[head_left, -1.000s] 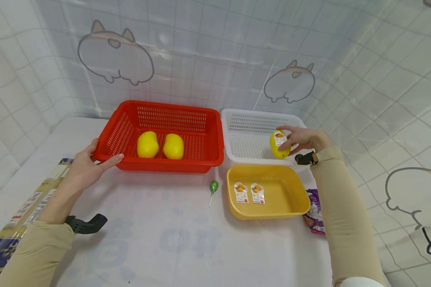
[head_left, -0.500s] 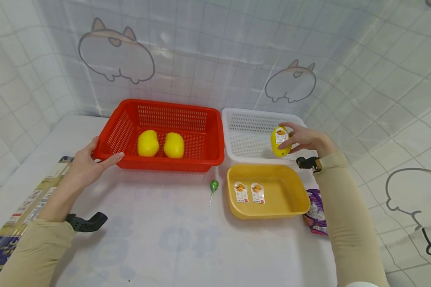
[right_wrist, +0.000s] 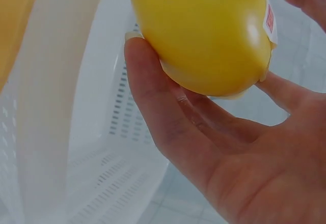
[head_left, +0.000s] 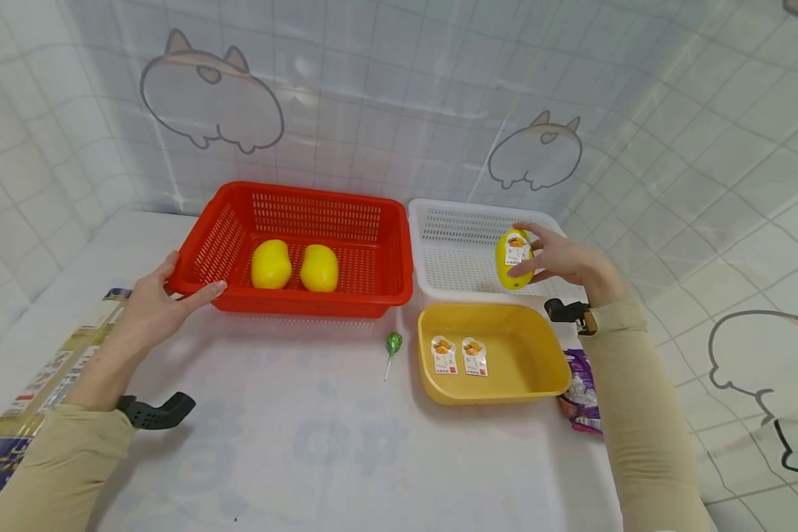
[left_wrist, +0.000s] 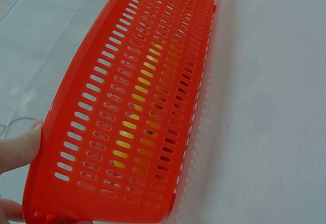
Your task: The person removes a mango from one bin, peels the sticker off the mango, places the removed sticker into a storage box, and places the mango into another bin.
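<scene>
Between thumb and fingers my right hand (head_left: pixel 561 258) holds a yellow mango (head_left: pixel 505 260) over the white basket (head_left: pixel 439 284). A white sticker (head_left: pixel 516 250) with a mango picture is on its side. In the right wrist view the mango (right_wrist: pixel 204 35) is large, with the fingertips at its sides. At the red basket's front left corner, my left hand (head_left: pixel 156 307) grips the rim, its thumb along the front edge. Two more yellow mangoes, one on the left (head_left: pixel 271 264) and one on the right (head_left: pixel 319 268), lie inside the red basket (head_left: pixel 319 303); no stickers show on them.
A yellow tub (head_left: pixel 525 358) stands before the white basket, with two mango stickers (head_left: pixel 475 357) on its wall. Left of it lies a green lollipop (head_left: pixel 394 343). A purple packet (head_left: pixel 581 391) is partly behind the tub and right sleeve. Patterned packaging (head_left: pixel 60 369) lies under the left arm.
My right hand has risen slightly with the mango, which has tilted a little. The left hand stays on the red basket's corner, and the other mangoes have not moved.
</scene>
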Available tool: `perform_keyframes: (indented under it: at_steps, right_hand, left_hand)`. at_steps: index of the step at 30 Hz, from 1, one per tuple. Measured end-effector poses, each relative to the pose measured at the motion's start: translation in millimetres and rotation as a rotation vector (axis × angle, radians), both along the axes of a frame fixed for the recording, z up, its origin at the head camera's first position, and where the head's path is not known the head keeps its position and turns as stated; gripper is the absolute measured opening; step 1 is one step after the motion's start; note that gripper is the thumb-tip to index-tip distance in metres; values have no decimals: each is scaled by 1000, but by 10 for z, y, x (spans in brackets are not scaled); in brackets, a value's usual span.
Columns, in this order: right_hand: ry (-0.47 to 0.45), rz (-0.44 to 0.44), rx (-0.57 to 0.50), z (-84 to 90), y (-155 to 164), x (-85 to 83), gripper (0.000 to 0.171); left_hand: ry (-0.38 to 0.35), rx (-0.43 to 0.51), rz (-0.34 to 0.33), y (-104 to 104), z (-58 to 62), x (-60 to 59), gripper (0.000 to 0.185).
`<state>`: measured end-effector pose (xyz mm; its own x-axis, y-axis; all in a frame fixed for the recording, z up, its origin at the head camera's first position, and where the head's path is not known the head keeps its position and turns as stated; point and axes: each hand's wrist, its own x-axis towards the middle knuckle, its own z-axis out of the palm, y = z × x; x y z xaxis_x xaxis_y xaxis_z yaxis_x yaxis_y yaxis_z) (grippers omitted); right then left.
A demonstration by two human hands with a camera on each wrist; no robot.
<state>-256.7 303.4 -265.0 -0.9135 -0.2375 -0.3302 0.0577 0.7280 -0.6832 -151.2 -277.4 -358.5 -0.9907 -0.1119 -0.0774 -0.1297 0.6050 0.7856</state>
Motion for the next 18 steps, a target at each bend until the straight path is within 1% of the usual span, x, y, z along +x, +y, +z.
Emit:
perform_keyframes:
  at_steps: [6,10,18]
  right_hand:
    - [31,-15,-7,5,-54,74,102]
    - [66,-23,-14,6,-91,154,101]
    - [145,14,-43,-28,-130,303,99]
  left_hand:
    - [-1,-1,0,5,17,9,107]
    - [3,0,2,13,5,10,107]
    - [4,-9,15,9,-22,-9,108]
